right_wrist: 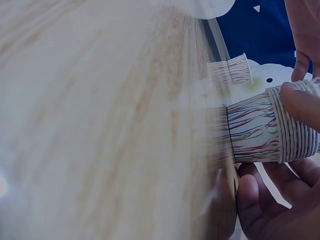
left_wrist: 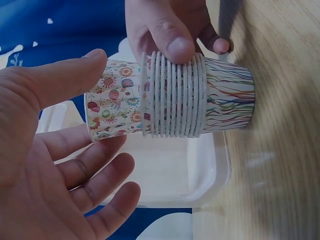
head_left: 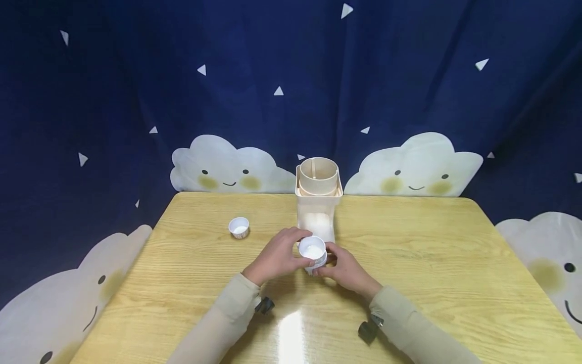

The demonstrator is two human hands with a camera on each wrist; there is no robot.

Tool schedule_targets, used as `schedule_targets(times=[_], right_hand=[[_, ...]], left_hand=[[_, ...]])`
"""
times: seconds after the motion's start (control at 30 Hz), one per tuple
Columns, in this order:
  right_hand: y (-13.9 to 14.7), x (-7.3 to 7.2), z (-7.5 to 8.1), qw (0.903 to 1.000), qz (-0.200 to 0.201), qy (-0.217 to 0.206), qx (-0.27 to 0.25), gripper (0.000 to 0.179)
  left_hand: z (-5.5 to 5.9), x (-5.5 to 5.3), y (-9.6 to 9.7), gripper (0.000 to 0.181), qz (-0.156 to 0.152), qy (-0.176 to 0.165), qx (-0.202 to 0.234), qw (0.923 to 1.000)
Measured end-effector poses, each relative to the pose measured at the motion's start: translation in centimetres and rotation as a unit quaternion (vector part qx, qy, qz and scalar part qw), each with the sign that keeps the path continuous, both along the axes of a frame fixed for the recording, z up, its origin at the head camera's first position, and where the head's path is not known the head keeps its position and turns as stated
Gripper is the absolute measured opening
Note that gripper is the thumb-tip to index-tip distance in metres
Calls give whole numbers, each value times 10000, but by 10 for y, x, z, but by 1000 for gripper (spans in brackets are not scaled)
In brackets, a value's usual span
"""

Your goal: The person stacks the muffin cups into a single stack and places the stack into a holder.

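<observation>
A stack of small paper cups (head_left: 312,247) stands at the table's middle between both hands. The lowest cup has wavy coloured stripes (right_wrist: 254,131), several white rims (left_wrist: 172,97) are packed above it, and a flower-patterned cup (left_wrist: 117,100) tops the stack. My left hand (head_left: 283,255) grips this top cup, thumb on one side and fingers on the other. Lower down, my right hand (head_left: 347,270) holds the stack around its rims, with the thumb (right_wrist: 300,102) pressed across them. The inside of the top cup looks white from above.
Just behind the stack stands a cream plastic dispenser (head_left: 316,207) with a round tube (head_left: 319,174) on top and an open front. A single paper cup (head_left: 239,228) sits upright farther left on the wooden table (head_left: 423,263). Dark blue cloth with clouds hangs behind.
</observation>
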State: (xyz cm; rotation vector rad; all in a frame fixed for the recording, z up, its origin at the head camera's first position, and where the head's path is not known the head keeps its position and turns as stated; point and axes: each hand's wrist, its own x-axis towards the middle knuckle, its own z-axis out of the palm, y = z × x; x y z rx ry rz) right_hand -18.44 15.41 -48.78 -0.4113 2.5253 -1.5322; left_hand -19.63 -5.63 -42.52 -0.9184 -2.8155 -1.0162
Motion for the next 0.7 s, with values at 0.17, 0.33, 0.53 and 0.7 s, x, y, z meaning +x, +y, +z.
schedule_targets(times=[0.17, 0.33, 0.53, 0.7], right_hand=[[1, 0, 0, 10000, 23, -22, -34, 56], [1, -1, -1, 9999, 35, -65, -85, 57], [1, -1, 0, 9999, -4, -123, -5, 59], [0, 0, 3, 9999, -28, -113, 81, 60]], left_hand=[[-2, -1, 0, 56, 22, -21, -56, 10000], [-4, -2, 1, 56, -7, -27, -72, 10000], [-6, -2, 1, 56, -26, -88, -86, 9999], [-7, -2, 1, 56, -51, -94, -115, 9999]])
